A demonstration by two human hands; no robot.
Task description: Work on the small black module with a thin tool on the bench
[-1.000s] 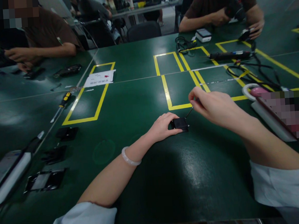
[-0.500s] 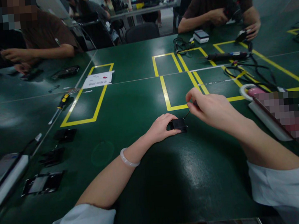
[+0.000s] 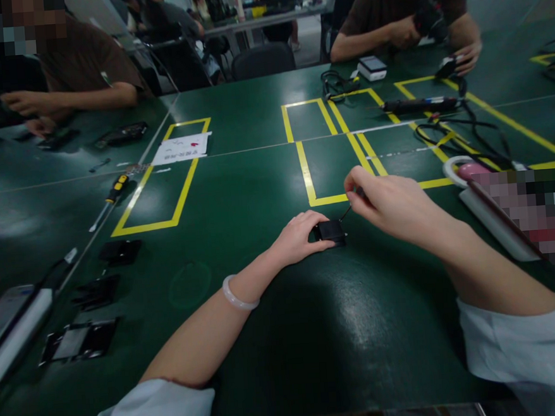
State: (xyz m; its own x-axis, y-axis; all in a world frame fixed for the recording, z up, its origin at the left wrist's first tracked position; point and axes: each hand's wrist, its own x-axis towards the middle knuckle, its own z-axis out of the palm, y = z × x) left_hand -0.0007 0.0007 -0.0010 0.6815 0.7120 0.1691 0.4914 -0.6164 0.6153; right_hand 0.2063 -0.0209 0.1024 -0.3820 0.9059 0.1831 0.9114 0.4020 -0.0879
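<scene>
My left hand [image 3: 303,238], with a pale bracelet at the wrist, grips a small black box-shaped part [image 3: 331,231] between thumb and fingers, holding it down on the green table [image 3: 267,335]. The part's left end is hidden by the hand. Just up and to the right of it, my right hand [image 3: 376,195] is closed in a pinch on a thin dark rod-like tool [image 3: 345,213]. That tool slants down to the part's upper right corner, where its tip appears to touch. Its upper end is mostly hidden by my fingers.
On the left lie several black parts [image 3: 119,251], a yellow-black screwdriver [image 3: 117,189] and a phone-like device [image 3: 10,322]. A pen-shaped electric screwdriver [image 3: 422,104] and looped cables [image 3: 481,136] are at right. Yellow tape [image 3: 329,200] marks the table. Two people work opposite.
Both hands stay in almost the same place, still on the black part and the thin tool. Only a very slight shift of the whole view shows.
</scene>
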